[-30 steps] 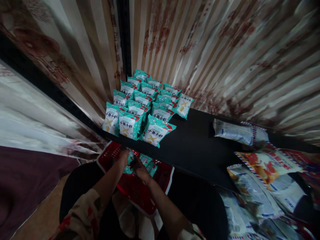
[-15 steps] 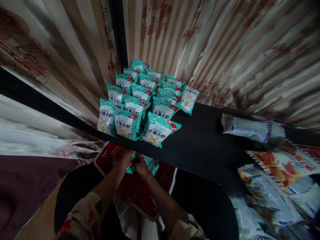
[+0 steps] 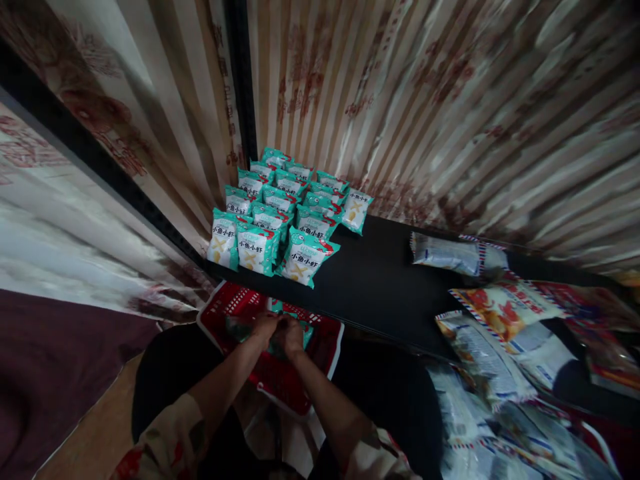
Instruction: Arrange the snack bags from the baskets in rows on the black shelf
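Observation:
My left hand [image 3: 265, 327] and my right hand [image 3: 291, 338] meet over a red plastic basket [image 3: 327, 347], fingers closed. Between them is a teal snack bag [image 3: 276, 346], mostly hidden by the hands and dim light. More teal packaging [image 3: 306, 333] shows in the basket beside my right hand. Just beyond the basket, on a black shelf [image 3: 370, 287], several teal-and-white snack bags [image 3: 257, 249] stand upright in rows. The front bag of the right row [image 3: 305, 259] leans slightly, and another bag [image 3: 356, 211] stands at the rows' right side.
A black post [image 3: 243, 87] rises behind the rows, and a black rail [image 3: 100, 160] slants along the left. Pleated printed curtains [image 3: 320, 87] hang behind. To the right lie a silvery bag [image 3: 445, 253], a red-and-white snack bag [image 3: 510, 307] and several clear-looking packets [image 3: 485, 353].
The camera view has shifted, so the shelf and bags appear farther left and smaller. My hands have come closer together and more of the basket shows beyond them.

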A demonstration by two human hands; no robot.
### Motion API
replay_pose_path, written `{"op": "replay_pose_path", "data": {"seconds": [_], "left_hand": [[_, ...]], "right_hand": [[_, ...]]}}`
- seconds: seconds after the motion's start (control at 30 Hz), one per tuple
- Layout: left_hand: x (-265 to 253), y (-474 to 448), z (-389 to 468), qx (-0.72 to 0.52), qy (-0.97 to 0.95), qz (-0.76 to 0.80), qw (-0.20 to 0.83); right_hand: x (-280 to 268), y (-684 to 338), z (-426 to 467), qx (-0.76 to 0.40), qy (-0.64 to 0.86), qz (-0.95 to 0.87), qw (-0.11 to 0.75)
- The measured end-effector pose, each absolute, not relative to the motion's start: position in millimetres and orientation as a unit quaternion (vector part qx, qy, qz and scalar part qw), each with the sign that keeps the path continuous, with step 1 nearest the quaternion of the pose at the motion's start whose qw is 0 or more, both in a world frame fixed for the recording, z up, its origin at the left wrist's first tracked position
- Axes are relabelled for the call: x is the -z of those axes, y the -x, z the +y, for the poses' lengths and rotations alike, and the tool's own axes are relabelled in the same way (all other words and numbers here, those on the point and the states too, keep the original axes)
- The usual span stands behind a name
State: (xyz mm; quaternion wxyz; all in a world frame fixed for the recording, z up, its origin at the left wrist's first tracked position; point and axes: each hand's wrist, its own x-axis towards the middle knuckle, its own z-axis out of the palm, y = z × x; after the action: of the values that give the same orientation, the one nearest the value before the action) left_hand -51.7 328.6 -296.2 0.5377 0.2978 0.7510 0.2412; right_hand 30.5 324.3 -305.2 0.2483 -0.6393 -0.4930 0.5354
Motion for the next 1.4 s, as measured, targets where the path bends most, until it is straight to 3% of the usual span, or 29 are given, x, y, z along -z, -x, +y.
{"op": "replay_pose_path", "data": {"seconds": [0.17, 0.37, 0.57, 0.77, 1.0, 1.1, 1.27, 1.4], "left_hand": [[273, 47, 319, -0.207, -0.35, 0.742, 0.533], [231, 73, 302, -0.191, -0.508, 0.682, 0.491], [198, 89, 284, -0.037, -0.728, 0.563, 0.391], [175, 86, 274, -0.123, -0.7, 0.548, 0.441], [157, 79, 271, -0.253, -0.56, 0.548, 0.567], [155, 72, 274, -0.311, -0.539, 0.504, 0.599], [148, 49, 281, -0.363, -0.511, 0.477, 0.616], [142, 29, 284, -0.369, -0.505, 0.503, 0.596]], "right_hand": [[283, -45, 313, -0.464, 0.65, -0.552, 0.241], [229, -73, 305, -0.396, 0.499, -0.736, 0.229], [164, -102, 306, -0.376, 0.422, -0.798, 0.21], [117, -119, 304, -0.342, 0.443, -0.798, 0.225], [106, -144, 287, -0.28, 0.566, -0.664, 0.4], [115, -150, 272, -0.336, 0.593, -0.592, 0.431], [127, -147, 247, -0.524, 0.527, -0.53, 0.409], [126, -145, 240, -0.543, 0.508, -0.543, 0.389]]}}
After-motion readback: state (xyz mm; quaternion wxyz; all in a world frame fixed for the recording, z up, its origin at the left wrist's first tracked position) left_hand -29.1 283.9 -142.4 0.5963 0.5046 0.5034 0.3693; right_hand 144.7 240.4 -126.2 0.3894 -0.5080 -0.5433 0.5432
